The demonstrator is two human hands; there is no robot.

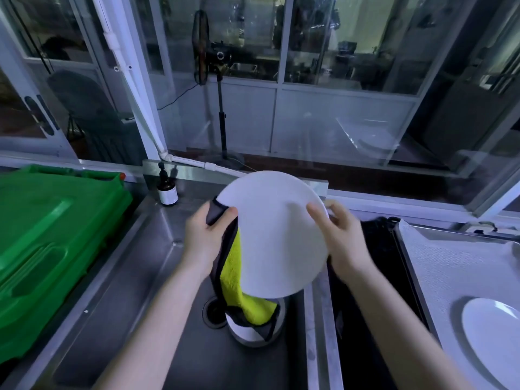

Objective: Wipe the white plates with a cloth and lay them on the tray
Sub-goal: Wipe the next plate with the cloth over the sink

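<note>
We hold a white plate [275, 235] tilted over the sink [140, 277], both hands on its rim. L hand [202, 235] pinches the yellow cloth [239, 277] against the plate's left edge, thumb in front. The cloth hangs down onto a white dish [244, 333] in the sink. R hand [340, 243] grips the right edge, thumb in front, fingers behind. A 2nd plate [495, 339] lies on the tray [450, 263] at right.

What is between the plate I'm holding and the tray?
Nothing visible blocks it. The held plate is up over the sink, and the tray lies to its right past a low dark gap. On the tray's near end sits another plate.
</note>
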